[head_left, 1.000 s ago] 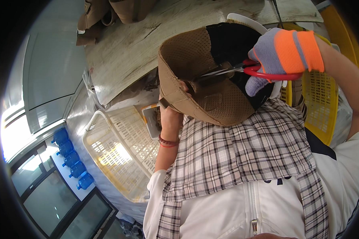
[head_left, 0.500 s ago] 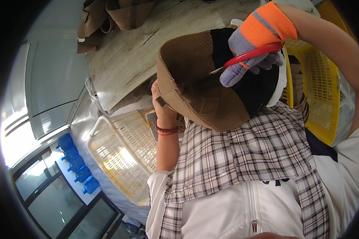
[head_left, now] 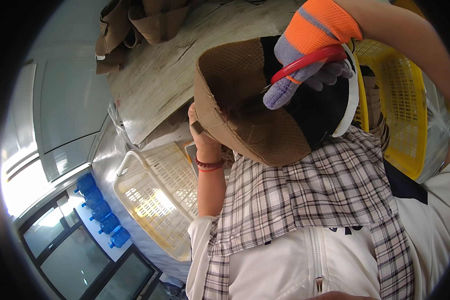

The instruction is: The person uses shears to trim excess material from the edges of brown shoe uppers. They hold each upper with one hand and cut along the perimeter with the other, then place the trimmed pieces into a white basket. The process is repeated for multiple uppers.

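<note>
A brown and black fabric hat (head_left: 257, 131) is held in front of my chest, its open underside facing up, with mesh lining inside and a white edge on the right. My bare left hand (head_left: 202, 139) grips its left side from outside; the fingers behind it are hidden. Above the hat's black section, my right hand (head_left: 305, 45) wears an orange and grey glove. It is closed around red-handled scissors (head_left: 309, 60). The scissors' tips point left into the hat and barely show past the thumb, so whether the blades touch anything cannot be made out.
A worn wooden table (head_left: 165, 82) stretches ahead, with several brown hats (head_left: 160, 22) at its far left. Below it on the left stands a white plastic basket (head_left: 160, 200). At right, a yellow basket (head_left: 410, 150) stands beside stacked brown pieces (head_left: 371, 95). Several blue water bottles (head_left: 101, 210) line the far left.
My right hand has moved slightly left with the scissors, and less of the blades shows now. The left hand keeps its hold on the hat, which has barely shifted.
</note>
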